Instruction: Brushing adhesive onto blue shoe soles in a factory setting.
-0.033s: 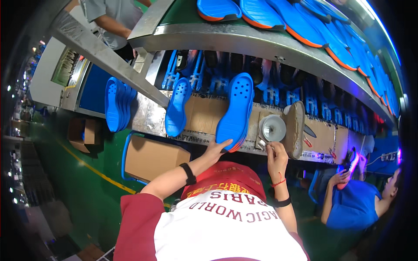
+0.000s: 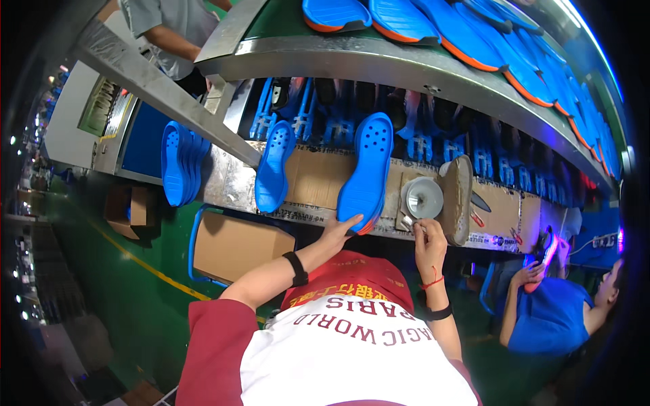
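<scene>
Under my left hand (image 2: 336, 233) stands a blue shoe sole (image 2: 365, 169) with small holes at its far end. The fingers grip its near end, where an orange edge shows; further blue edges beneath suggest a stack. My right hand (image 2: 430, 238) is pinched closed beside a white bowl (image 2: 425, 197). A small white piece (image 2: 406, 221) is close to those fingertips, but what they hold is too small to make out. Left of the gripped sole, another blue sole (image 2: 273, 176) rests on the bench, and a row of nested blue soles (image 2: 177, 162) is farther left.
Cardboard (image 2: 315, 179) covers part of the bench. A tan curved piece (image 2: 460, 203) leans right of the bowl, near a blade (image 2: 481, 202). Above, a metal-edged shelf (image 2: 406, 64) carries many blue soles. An open carton (image 2: 237, 247) sits below. A co-worker in blue (image 2: 552, 314) works at right.
</scene>
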Action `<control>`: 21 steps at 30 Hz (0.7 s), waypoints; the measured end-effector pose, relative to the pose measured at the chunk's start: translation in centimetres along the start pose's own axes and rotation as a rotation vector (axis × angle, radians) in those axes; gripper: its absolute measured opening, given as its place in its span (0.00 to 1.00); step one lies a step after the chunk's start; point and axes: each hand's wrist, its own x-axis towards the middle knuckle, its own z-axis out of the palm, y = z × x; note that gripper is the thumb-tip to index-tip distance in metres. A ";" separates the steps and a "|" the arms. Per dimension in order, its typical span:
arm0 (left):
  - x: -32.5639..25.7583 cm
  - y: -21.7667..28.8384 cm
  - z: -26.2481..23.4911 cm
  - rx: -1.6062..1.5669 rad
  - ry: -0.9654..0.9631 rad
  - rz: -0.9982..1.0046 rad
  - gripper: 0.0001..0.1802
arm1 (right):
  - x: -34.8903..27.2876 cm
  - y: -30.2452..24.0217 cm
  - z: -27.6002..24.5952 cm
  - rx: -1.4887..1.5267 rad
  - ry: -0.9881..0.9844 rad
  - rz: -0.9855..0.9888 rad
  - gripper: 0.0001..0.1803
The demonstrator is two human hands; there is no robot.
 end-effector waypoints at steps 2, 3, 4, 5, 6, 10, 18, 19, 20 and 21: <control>0.7 -1.0 1.1 -0.024 0.057 0.099 0.31 | 0.3 1.0 0.4 -0.038 0.026 -0.080 0.03; 0.8 -1.5 1.4 -0.021 0.070 0.067 0.30 | 0.4 1.5 0.6 -0.119 0.056 -0.110 0.03; 0.9 -1.7 1.4 -0.031 0.061 0.081 0.30 | 0.6 2.0 0.9 -0.198 0.085 -0.138 0.03; 1.0 -1.7 1.3 0.016 0.058 0.002 0.30 | 0.9 2.6 1.2 -0.286 0.059 -0.135 0.03; 1.0 -1.5 1.0 0.061 0.043 -0.059 0.30 | 1.3 3.2 1.8 -0.291 0.057 -0.122 0.03; 0.8 1.0 -3.2 0.515 0.379 0.277 0.48 | 3.2 6.0 3.8 -0.529 0.011 -0.053 0.07; 1.3 9.7 -22.2 0.830 1.239 0.341 0.40 | 4.3 9.0 4.9 -0.565 -0.068 -0.062 0.09; 1.3 10.2 -23.3 0.534 1.086 0.256 0.36 | 4.4 9.1 5.0 -0.569 -0.075 -0.066 0.09; 1.1 10.9 -24.1 0.572 1.100 0.290 0.36 | 4.4 9.1 5.0 -0.566 -0.078 -0.054 0.08; 0.7 11.6 -24.5 0.407 0.834 0.192 0.30 | 4.5 9.1 5.0 -0.556 -0.070 -0.046 0.07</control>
